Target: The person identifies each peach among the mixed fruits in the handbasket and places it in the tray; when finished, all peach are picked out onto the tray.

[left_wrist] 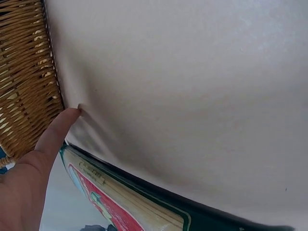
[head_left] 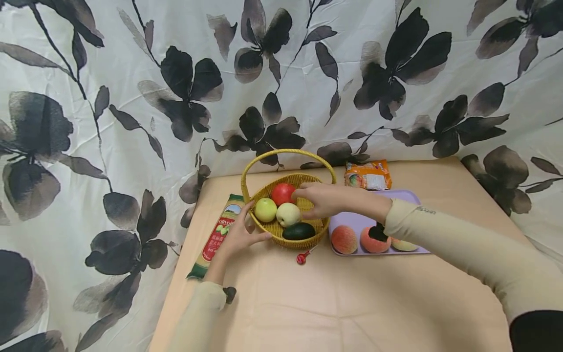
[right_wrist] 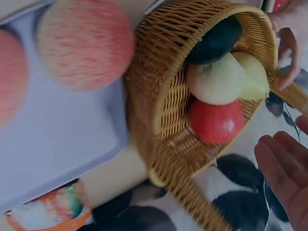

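Note:
A yellow wicker basket (head_left: 314, 240) with a tall arched handle holds a red round fruit (head_left: 281, 193), a yellow-green fruit (head_left: 266, 210), a pale rounded fruit (head_left: 288, 215) and a dark green oval one (head_left: 299, 231). At its left side my left hand (head_left: 241, 233) holds the wall, fingers by the handle's base and thumb along the front. My right hand (head_left: 323, 199) is over the basket's right part, close to the red fruit. In the right wrist view, the fingers (right_wrist: 281, 168) are extended and apart from the fruit, with nothing seen in them.
Right of the basket lies a lilac tray (head_left: 358, 220) with peaches (head_left: 344, 239) on it. Behind the tray is an orange packet (head_left: 368, 175). A red-and-green noodle pack (head_left: 220, 230) lies left, beside my left hand. A red lollipop (head_left: 301, 258) lies before the basket.

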A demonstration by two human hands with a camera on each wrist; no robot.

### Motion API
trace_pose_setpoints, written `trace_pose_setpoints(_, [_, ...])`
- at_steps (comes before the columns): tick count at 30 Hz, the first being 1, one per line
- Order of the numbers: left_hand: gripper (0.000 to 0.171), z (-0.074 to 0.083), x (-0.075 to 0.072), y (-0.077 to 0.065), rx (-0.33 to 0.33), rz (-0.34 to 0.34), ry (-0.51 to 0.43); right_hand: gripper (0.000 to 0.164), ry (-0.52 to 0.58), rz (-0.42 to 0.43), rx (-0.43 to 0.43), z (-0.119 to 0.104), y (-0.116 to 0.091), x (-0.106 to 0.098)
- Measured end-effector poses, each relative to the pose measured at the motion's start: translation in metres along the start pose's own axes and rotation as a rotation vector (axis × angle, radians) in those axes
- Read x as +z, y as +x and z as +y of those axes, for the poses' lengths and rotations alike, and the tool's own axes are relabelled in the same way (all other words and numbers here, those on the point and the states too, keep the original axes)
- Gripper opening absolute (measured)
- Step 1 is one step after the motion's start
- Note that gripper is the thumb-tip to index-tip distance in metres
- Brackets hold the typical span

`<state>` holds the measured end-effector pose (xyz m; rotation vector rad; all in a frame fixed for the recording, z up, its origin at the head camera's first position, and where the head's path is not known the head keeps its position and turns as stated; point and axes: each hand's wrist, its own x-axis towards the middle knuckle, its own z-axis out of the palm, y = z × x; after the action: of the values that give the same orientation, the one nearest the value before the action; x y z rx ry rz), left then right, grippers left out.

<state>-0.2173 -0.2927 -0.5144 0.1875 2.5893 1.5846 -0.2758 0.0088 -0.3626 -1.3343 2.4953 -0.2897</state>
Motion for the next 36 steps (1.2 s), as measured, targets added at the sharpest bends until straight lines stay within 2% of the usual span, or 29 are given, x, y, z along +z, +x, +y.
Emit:
trace_pose_setpoints(8, [0.116, 0.002, 0.006, 0.002, -0.028, 0.004, 0.001, 0.039, -0.079, -0.170, -0.004, -0.003, 0.060, 0.011])
trace_pose_setpoints(11, [0.116, 0.004, 0.008, 0.003, -0.026, 0.000, 0.000, 0.043, -0.103, -0.228, 0.028, -0.003, 0.071, 0.015])
trace_pose_setpoints(16, [0.116, 0.006, 0.010, 0.004, -0.026, -0.008, -0.008, 0.057, -0.129, -0.302, 0.127, 0.001, 0.078, 0.021])
trace_pose_setpoints(21, [0.116, 0.006, 0.009, 0.002, -0.032, 0.000, -0.013, 0.061, -0.148, -0.278, 0.134, 0.005, 0.082, 0.029])
trace_pose_setpoints(27, [0.115, 0.004, 0.003, -0.001, -0.033, 0.009, -0.034, 0.041, -0.217, -0.201, 0.074, 0.006, 0.093, 0.040])
trace_pose_setpoints(29, [0.115, 0.003, 0.001, -0.002, -0.033, 0.008, -0.040, 0.040, -0.229, -0.177, 0.048, 0.004, 0.097, 0.043])
trace_pose_setpoints(36, [0.115, 0.000, -0.002, -0.002, -0.033, 0.020, -0.039, 0.042, -0.160, -0.154, -0.032, -0.009, 0.106, 0.052])
